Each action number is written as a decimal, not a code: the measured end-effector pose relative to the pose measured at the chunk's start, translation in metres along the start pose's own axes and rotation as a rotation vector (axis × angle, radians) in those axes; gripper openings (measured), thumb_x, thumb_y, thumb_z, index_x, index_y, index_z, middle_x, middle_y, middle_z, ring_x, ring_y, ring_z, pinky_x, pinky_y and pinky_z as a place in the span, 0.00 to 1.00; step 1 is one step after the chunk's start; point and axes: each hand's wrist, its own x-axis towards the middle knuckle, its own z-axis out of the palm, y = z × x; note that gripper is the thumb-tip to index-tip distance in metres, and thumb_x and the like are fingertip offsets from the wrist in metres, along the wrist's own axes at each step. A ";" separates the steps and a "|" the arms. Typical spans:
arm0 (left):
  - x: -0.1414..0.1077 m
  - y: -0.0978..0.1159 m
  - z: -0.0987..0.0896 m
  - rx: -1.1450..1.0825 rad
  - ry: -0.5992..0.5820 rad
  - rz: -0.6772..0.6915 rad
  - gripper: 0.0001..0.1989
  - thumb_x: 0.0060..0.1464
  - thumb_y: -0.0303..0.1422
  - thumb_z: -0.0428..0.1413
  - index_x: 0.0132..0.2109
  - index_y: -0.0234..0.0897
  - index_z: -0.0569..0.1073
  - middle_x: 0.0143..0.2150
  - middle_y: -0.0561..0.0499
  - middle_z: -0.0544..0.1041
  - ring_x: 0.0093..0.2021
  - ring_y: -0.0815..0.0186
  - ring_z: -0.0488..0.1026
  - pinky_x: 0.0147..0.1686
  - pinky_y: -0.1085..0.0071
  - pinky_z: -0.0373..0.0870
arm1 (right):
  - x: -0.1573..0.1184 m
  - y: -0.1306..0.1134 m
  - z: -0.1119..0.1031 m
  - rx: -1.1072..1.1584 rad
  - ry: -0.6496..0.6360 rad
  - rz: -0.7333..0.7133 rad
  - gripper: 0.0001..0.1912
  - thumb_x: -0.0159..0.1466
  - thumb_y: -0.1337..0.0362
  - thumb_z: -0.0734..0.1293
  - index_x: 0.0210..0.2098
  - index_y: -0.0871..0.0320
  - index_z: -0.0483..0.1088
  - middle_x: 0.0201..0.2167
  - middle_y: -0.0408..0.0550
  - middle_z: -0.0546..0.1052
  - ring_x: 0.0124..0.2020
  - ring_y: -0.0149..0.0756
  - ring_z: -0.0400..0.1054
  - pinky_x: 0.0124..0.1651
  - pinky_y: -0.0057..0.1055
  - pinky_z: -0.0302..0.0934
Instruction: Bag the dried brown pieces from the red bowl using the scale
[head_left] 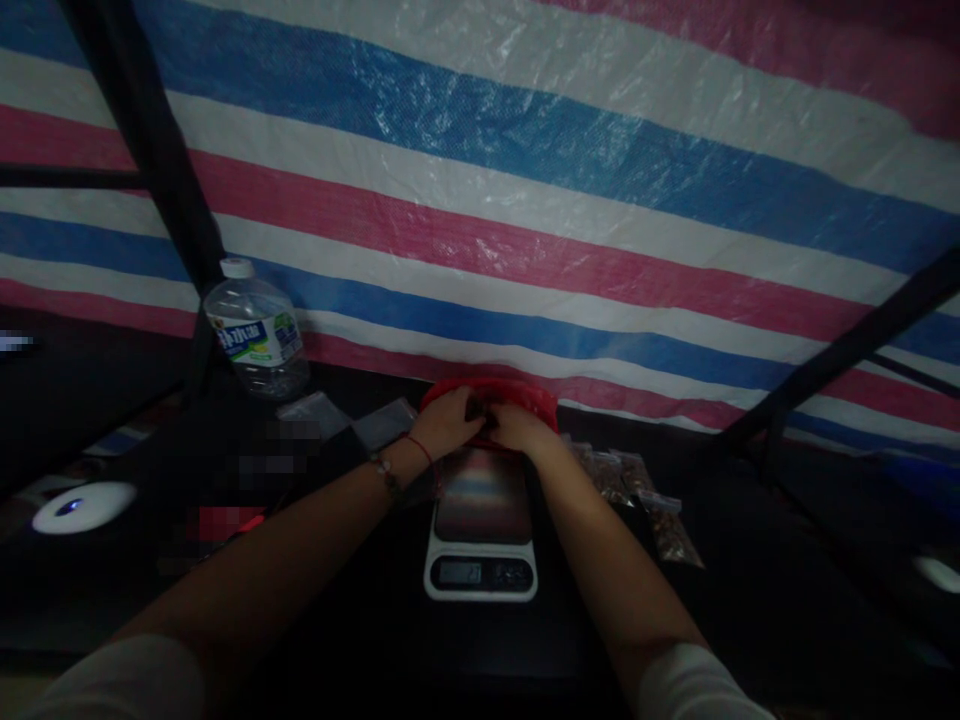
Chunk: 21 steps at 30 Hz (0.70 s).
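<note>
My left hand and my right hand meet over a red plastic bag or basin at the back of the table. The fingers of both hands curl inward, close together, into its dark middle. Whatever lies between them is too dark and small to make out. Just in front of the hands, between my forearms, sits a white kitchen scale with a dark reflective plate and a lit display. To the right of my right forearm lie several small clear zip bags filled with brown bits.
A large clear plastic bottle with a white cap stands back left. Flat clear zip bags lie left of the hands. A white oval device is far left. Dark metal posts and a striped tarp bound the back.
</note>
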 end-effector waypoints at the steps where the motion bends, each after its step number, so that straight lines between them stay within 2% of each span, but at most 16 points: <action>1: -0.001 0.000 0.000 0.005 -0.008 0.015 0.13 0.53 0.35 0.57 0.45 0.36 0.70 0.43 0.45 0.77 0.42 0.60 0.75 0.42 0.68 0.69 | 0.002 0.001 0.004 -0.003 -0.001 -0.009 0.21 0.61 0.63 0.66 0.53 0.59 0.71 0.50 0.57 0.76 0.49 0.43 0.72 0.49 0.31 0.64; 6: -0.004 0.006 -0.002 0.006 0.001 0.050 0.10 0.54 0.35 0.56 0.43 0.37 0.70 0.43 0.46 0.76 0.43 0.60 0.74 0.44 0.67 0.70 | 0.011 0.006 0.010 -0.008 0.013 -0.046 0.17 0.61 0.67 0.66 0.49 0.60 0.74 0.46 0.57 0.78 0.47 0.44 0.73 0.48 0.31 0.65; 10: -0.006 0.014 -0.006 -0.066 0.078 0.158 0.12 0.54 0.34 0.56 0.46 0.39 0.71 0.46 0.49 0.76 0.47 0.62 0.73 0.50 0.68 0.68 | 0.014 0.008 0.010 0.018 0.087 0.002 0.14 0.61 0.68 0.65 0.44 0.63 0.78 0.42 0.61 0.79 0.45 0.49 0.74 0.46 0.34 0.66; 12: -0.005 0.015 -0.008 -0.075 0.101 0.160 0.14 0.54 0.34 0.56 0.48 0.38 0.71 0.48 0.49 0.76 0.49 0.63 0.73 0.52 0.68 0.67 | 0.014 0.008 0.010 0.018 0.116 0.027 0.12 0.61 0.69 0.65 0.41 0.63 0.79 0.40 0.63 0.80 0.43 0.51 0.75 0.45 0.35 0.66; 17: -0.002 0.006 -0.002 0.008 -0.023 0.010 0.14 0.53 0.37 0.56 0.46 0.36 0.73 0.44 0.45 0.78 0.44 0.60 0.75 0.44 0.68 0.70 | 0.014 0.013 0.002 0.083 0.193 0.010 0.14 0.58 0.75 0.64 0.38 0.60 0.80 0.38 0.57 0.81 0.41 0.44 0.75 0.45 0.32 0.65; 21: -0.001 0.000 0.004 0.074 -0.086 0.002 0.13 0.53 0.37 0.56 0.42 0.35 0.75 0.41 0.44 0.79 0.41 0.58 0.76 0.41 0.68 0.70 | 0.012 0.018 -0.008 0.281 0.371 -0.007 0.15 0.55 0.77 0.65 0.36 0.59 0.80 0.36 0.50 0.81 0.40 0.39 0.74 0.45 0.30 0.64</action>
